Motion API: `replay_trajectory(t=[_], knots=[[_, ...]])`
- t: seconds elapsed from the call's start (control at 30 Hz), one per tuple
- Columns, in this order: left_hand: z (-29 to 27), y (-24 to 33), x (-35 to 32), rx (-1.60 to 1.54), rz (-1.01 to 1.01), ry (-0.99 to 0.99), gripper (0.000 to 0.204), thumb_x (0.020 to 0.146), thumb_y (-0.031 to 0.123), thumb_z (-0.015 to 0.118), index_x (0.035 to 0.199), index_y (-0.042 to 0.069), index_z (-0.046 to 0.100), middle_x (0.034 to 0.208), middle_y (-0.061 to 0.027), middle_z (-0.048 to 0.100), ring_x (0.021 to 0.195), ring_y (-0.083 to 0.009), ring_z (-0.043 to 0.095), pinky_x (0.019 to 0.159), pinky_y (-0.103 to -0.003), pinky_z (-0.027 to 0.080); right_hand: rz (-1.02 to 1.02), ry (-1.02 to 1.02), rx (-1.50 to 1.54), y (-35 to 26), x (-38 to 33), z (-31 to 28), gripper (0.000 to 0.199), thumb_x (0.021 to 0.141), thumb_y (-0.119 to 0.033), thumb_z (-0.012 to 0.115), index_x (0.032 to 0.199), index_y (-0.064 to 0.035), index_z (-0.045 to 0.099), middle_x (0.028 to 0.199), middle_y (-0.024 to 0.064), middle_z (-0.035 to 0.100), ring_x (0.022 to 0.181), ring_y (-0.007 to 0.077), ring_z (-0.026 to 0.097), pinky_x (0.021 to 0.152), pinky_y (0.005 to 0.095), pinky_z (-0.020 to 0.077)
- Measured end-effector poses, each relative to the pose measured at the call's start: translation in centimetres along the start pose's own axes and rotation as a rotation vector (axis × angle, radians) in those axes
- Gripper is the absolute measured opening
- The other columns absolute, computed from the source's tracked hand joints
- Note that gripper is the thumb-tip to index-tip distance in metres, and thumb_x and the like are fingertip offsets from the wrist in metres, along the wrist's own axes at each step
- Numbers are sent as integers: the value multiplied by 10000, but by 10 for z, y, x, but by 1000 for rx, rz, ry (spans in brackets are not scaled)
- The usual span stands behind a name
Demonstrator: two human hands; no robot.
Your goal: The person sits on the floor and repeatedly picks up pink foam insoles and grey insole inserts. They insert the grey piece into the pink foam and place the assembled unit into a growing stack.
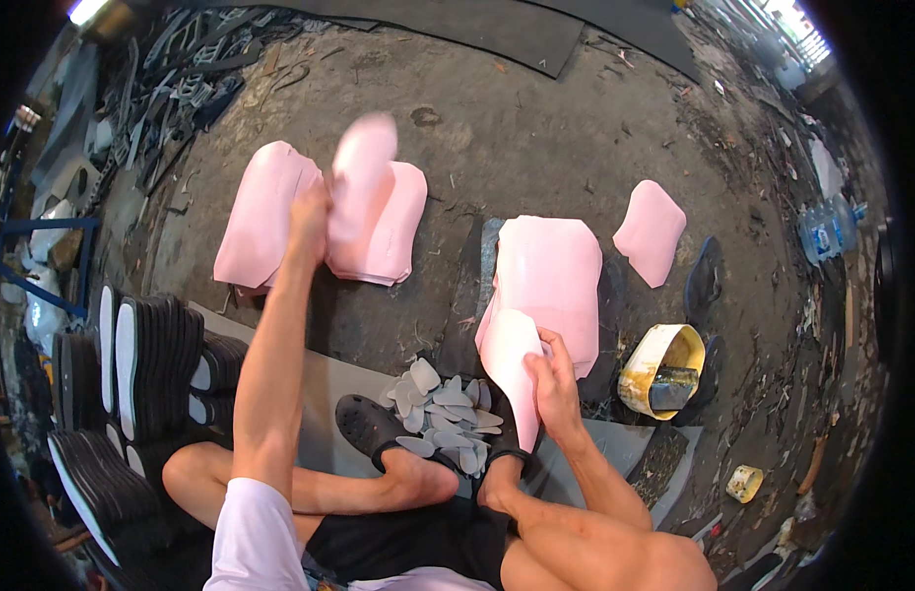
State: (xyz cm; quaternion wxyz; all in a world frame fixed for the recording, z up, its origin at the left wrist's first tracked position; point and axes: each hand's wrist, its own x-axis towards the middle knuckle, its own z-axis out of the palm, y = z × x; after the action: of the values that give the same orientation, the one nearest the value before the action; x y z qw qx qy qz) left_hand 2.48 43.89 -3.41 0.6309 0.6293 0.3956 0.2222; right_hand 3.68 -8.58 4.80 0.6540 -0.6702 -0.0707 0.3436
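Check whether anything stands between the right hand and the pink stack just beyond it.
Only the pale pink sheet held in the right hand itself: in the head view it covers the near-left corner of the pink stack. Nothing else visible stands between hand and stack.

A clear plastic bottle (pixel 844 225) at the right edge of a workshop floor wears a blue-and-white label (pixel 823 238) whose print is too small to make out, while a tiny pale mark (pixel 543 62) on a dark flat sheet (pixel 477 34) is equally illegible.
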Motion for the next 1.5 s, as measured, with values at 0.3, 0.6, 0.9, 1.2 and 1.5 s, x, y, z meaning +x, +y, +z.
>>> replay_trajectory(t=[0.3,0.6,0.9,1.2,1.5], knots=[[112,-62,-148,479,368,288,342,1073,278,760,1221,-26,810,1057,-209,783,858,-312,736,813,-473,589,-82,-55,5,-72,-15,-25,508,1152,-82,674,1595,-91,426,1072,19,656,887,31,567,781,231,475],[179,52,-260,-442,-262,-354,230,1105,112,762,1273,-37,713,980,-60,777,645,-84,681,556,-222,547,61,-254,252,-59,-18,-39,807,958,-178,971,1597,-60,493,1653,110,446,1440,220,608,1197,367,531],[186,36,-263,-445,-505,-427,366,1180,279,656,1211,-85,651,948,-149,744,702,-193,724,647,-312,616,-676,-31,-898,-107,-16,-51,426,1042,-201,850,1451,-114,770,1362,185,732,1139,378,776,916,483,673],[124,-30,-322,890,80,-338,448,1004,292,852,1267,-45,718,892,-175,761,859,-398,777,835,-508,634,-481,398,-589,-164,71,-121,430,1237,-365,593,1184,3,809,807,90,795,635,128,726,574,338,566],[104,-76,-353,847,129,-152,249,972,105,790,1183,-27,810,1010,-263,806,970,-470,795,900,-532,627,-1140,188,-1395,-101,32,-81,222,1046,-182,780,1232,-65,813,1237,70,821,1190,301,762,1012,461,616]])
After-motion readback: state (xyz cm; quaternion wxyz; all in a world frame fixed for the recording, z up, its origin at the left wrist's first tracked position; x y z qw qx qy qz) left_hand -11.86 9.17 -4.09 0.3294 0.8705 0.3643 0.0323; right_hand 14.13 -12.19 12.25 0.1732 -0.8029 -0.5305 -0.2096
